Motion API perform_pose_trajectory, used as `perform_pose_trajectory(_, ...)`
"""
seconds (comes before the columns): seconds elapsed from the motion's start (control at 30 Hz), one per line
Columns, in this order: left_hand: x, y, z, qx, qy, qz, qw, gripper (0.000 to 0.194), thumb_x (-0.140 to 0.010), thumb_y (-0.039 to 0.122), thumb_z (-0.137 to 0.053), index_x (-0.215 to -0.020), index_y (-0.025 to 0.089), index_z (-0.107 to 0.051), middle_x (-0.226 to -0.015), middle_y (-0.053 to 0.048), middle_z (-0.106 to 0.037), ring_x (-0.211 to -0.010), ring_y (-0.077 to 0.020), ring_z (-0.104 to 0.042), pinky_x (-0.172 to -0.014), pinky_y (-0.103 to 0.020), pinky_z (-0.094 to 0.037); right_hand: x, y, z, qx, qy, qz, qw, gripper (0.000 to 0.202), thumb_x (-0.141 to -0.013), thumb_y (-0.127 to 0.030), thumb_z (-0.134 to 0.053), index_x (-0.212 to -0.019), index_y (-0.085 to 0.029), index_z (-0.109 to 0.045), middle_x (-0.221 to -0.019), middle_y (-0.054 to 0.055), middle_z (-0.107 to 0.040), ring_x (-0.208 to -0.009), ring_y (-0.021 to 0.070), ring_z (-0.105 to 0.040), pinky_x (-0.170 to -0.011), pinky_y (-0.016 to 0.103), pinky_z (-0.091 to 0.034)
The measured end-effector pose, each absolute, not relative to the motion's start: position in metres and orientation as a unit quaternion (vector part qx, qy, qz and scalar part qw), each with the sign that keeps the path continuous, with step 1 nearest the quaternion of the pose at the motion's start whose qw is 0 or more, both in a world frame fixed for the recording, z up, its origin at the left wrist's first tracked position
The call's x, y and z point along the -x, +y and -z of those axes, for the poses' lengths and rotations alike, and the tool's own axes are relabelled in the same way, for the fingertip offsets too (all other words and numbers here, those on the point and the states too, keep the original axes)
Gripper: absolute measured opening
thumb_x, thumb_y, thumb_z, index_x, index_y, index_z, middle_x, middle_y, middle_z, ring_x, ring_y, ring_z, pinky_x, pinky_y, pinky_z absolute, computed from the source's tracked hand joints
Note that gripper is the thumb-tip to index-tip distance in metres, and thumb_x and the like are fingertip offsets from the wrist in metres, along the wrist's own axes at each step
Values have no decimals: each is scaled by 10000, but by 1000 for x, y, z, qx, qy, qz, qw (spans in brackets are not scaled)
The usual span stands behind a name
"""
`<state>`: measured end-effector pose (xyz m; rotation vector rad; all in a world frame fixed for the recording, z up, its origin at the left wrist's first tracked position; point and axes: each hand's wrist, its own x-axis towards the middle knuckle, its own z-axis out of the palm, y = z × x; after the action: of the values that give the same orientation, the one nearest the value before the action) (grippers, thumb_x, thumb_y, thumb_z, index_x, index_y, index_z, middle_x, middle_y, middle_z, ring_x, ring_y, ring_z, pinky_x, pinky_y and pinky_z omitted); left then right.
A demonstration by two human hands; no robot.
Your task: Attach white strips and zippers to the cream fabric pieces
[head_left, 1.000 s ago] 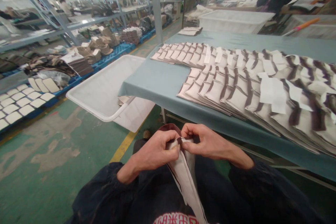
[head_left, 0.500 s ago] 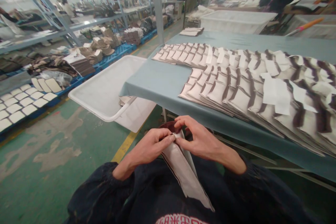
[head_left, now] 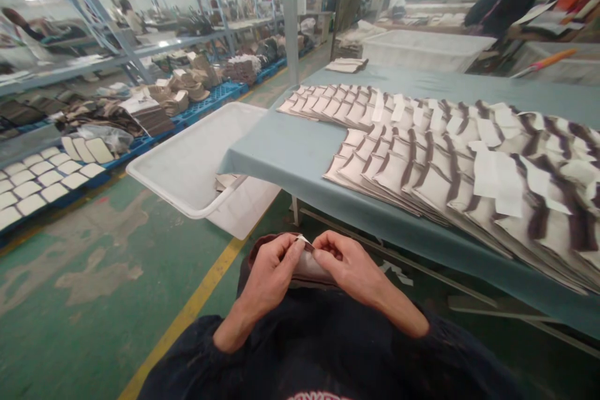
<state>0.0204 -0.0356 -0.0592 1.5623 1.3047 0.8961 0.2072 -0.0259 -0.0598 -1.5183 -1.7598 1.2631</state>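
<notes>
Close in front of my body, both hands pinch the edge of a beige fabric piece with dark brown trim. My left hand is closed on it, thumb and fingers at a small pale tip of the edge. Just to the right, my right hand grips the same edge with bent fingers. The fabric hangs below and behind my fingers, so much of it is hidden. Rows of similar beige and brown fabric pieces lie overlapped on the blue-green table, with white paper slips on some.
A white plastic tub stands left of the table corner, partly under the cloth. Pale pads and fabric stacks line blue pallets along the left. An orange-handled tool rests at the far right. People work in the background.
The fabric piece no longer hangs down toward my lap; it is now turned sideways and gathered under my hands. Both hands are a little lower, each still pinching the edge.
</notes>
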Motion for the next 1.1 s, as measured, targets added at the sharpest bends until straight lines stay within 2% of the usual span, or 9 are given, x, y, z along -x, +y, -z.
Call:
perform_pose_trajectory(0.1, -21, -41, 67, -639, 525, -361, 431, 378, -1030, 427, -491, -769, 169, -580, -713, 23, -522, -669, -138, -463, -630, -255, -353, -204, -25, 62, 559, -634, -471, 253, 183, -888, -380, -620, -842, -206, -650, -760, -5, -629, -693, 159, -534, -632, 277, -378)
perform_pose_trajectory(0.23, -22, -46, 70, -622, 526, -365, 451, 340, -1032, 406, -495, -831, 162, -618, -742, 11, -553, -694, -148, -476, -653, -261, -366, -199, -28, 65, 554, -618, -497, 251, 125, -829, -326, -639, -823, -205, -606, -731, -18, -579, -674, 149, -492, -635, 276, -371)
perform_pose_trajectory(0.43, -23, -50, 67, -576, 489, -386, 529, 366, -1023, 459, -504, -844, 161, -618, -760, 18, -518, -683, -137, -443, -633, -250, -362, -203, -35, 70, 424, -513, -670, 328, 269, -728, -395, -682, -811, -218, -498, -742, -34, -505, -679, 141, -439, -611, 258, -351)
perform_pose_trajectory(0.6, -23, -53, 69, -588, 490, -377, 521, 387, -1025, 456, -487, -773, 173, -565, -734, 17, -493, -653, -132, -407, -593, -250, -331, -211, -43, 79, 390, -450, -739, 316, 226, -652, -248, -639, -834, -205, -511, -753, -45, -492, -676, 121, -397, -601, 235, -318)
perform_pose_trajectory(0.67, -21, -54, 71, -605, 489, -369, 509, 395, -1030, 452, -476, -765, 172, -563, -706, 21, -482, -644, -132, -405, -589, -250, -324, -213, -47, 83, 385, -439, -748, 315, 227, -636, -235, -609, -844, -203, -524, -760, -43, -497, -677, 121, -407, -603, 234, -324)
perform_pose_trajectory(0.73, -19, -54, 73, -617, 488, -362, 501, 404, -1031, 450, -467, -759, 170, -567, -681, 27, -471, -627, -129, -403, -579, -248, -321, -216, -51, 87, 399, -465, -727, 310, 213, -687, -274, -628, -869, -202, -543, -775, -38, -505, -691, 129, -438, -619, 242, -348)
perform_pose_trajectory(0.8, -20, -53, 73, -624, 493, -356, 491, 407, -1034, 443, -458, -752, 171, -569, -666, 29, -474, -609, -127, -408, -570, -247, -324, -218, -55, 92, 453, -528, -655, 296, 183, -763, -320, -654, -866, -202, -560, -767, -33, -517, -698, 138, -463, -638, 253, -366)
perform_pose_trajectory(0.93, -25, -51, 77, -658, 515, -316, 451, 401, -1040, 414, -469, -756, 172, -616, -718, -11, -602, -678, -154, -531, -629, -248, -392, -219, -66, 110, 546, -612, -510, 260, 164, -885, -335, -616, -801, -213, -545, -669, -37, -547, -609, 130, -469, -582, 252, -335)
perform_pose_trajectory(1.1, -27, -49, 117, -667, 514, -298, 450, 367, -1008, 441, -552, -769, 191, -674, -736, -10, -680, -687, -155, -608, -665, -217, -458, -219, -79, 174, 580, -697, -323, 272, 75, -814, -201, -617, -815, -230, -548, -665, -31, -670, -530, 133, -580, -520, 260, -307)
